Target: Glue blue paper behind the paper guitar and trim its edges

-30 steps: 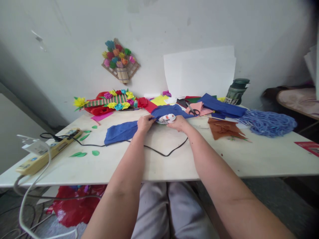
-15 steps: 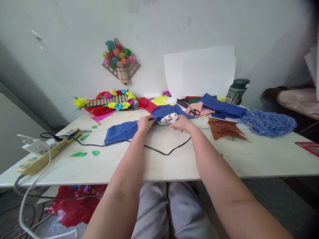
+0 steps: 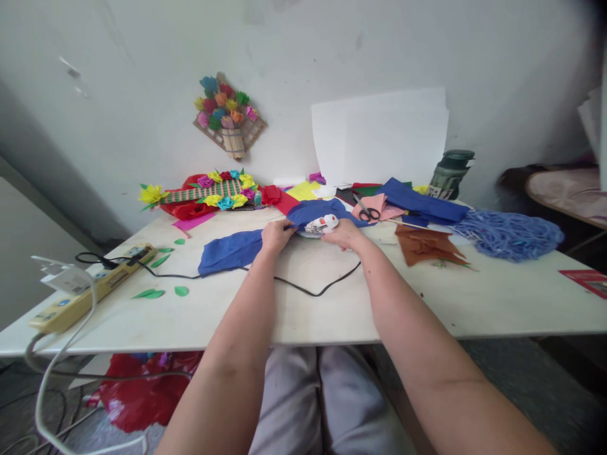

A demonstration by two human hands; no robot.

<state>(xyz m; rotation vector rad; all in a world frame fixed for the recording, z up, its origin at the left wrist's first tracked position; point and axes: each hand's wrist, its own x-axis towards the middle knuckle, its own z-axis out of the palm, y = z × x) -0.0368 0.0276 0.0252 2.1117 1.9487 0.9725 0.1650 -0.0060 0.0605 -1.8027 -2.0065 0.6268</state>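
Note:
My right hand [image 3: 345, 234] is closed round a white glue gun [image 3: 322, 224], its nozzle end pointing left toward my other hand. A black cord [image 3: 313, 293] runs from it across the table toward the left. My left hand [image 3: 277, 234] pinches the edge of a blue sheet [image 3: 315, 211], which looks like crepe paper or cloth. Left of that hand lies a folded blue strip [image 3: 227, 249], partly behind my wrist. What the nozzle touches is too small to make out.
A power strip [image 3: 90, 287] with a white charger sits at the left, near green paper leaves [image 3: 181, 291]. Scissors [image 3: 367, 212] rest on pink paper. Farther right are brown paper [image 3: 427, 244], blue yarn [image 3: 515, 235] and a green bottle [image 3: 453, 174]. A flower-covered guitar shape [image 3: 203, 193] lies at the back left.
Nearly nothing differs. Both hands stay in place, with only a very slight shift of the whole view.

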